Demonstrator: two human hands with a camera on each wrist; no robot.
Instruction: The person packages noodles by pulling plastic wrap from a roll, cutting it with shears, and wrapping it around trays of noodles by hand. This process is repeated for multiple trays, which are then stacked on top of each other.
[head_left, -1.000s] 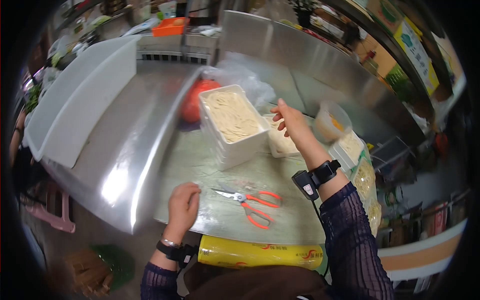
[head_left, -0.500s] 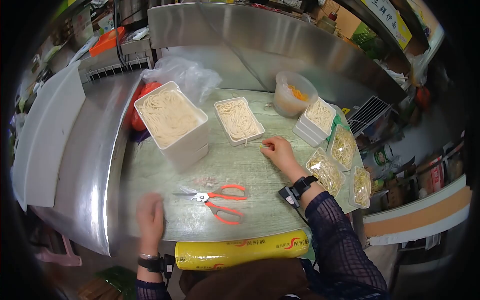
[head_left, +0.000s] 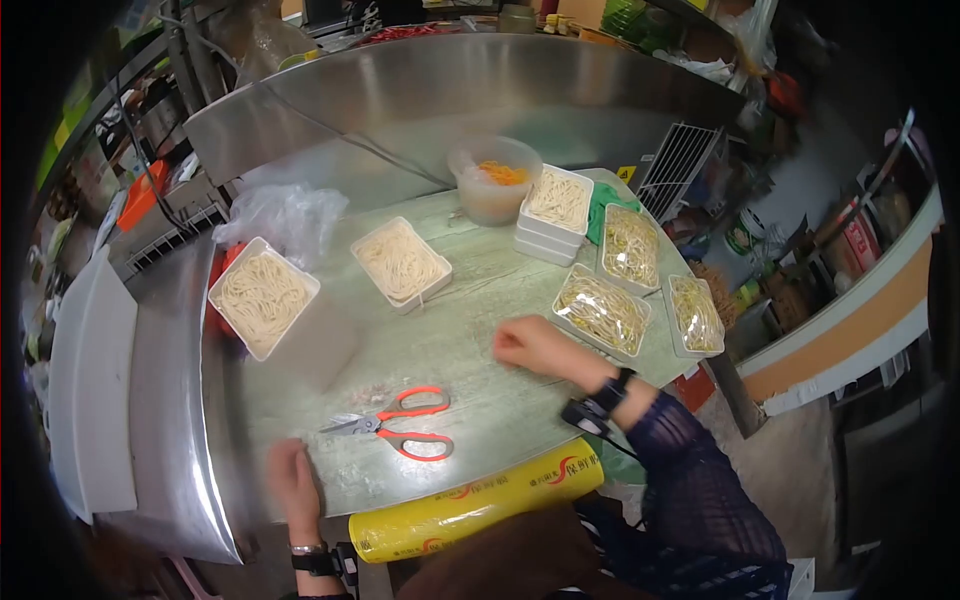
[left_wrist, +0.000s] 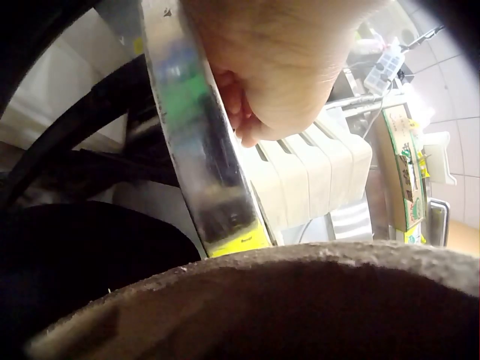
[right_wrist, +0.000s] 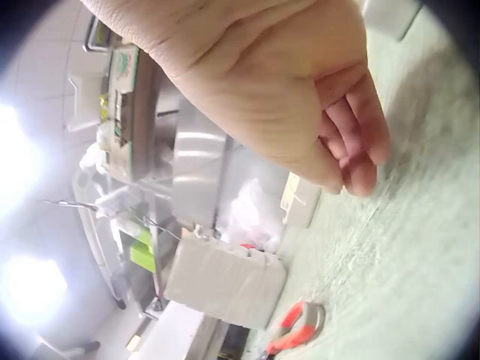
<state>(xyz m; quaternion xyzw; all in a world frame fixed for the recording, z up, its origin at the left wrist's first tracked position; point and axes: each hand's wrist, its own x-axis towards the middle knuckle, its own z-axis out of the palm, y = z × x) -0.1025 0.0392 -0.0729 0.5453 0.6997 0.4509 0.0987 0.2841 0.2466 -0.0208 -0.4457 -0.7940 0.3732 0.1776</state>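
My right hand (head_left: 535,345) is low over the green tabletop (head_left: 480,330), its fingers curled in and thumb tip against the fingertips in the right wrist view; nothing shows between them. Closest to it is a clear-wrapped tray of bean sprouts (head_left: 603,312). Blurred at the table's front left edge, my left hand (head_left: 292,480) has loosely bent fingers and holds nothing visible. Between the hands lie orange-handled scissors (head_left: 400,425), blades pointing left. Farther back stand a white tub of noodles (head_left: 400,260) and a tall stack topped with noodles (head_left: 262,298).
A yellow roll of cling film (head_left: 480,500) lies along the front edge. At the back are a clear tub with orange strips (head_left: 497,190), a shorter noodle stack (head_left: 556,205) and a plastic bag (head_left: 285,220). More wrapped sprout trays (head_left: 630,248) sit at the right edge.
My right hand came down from beside the middle noodle tub to the tabletop, then moved nearer to me. The head view has swung to the right. The left hand stays near the front left edge.
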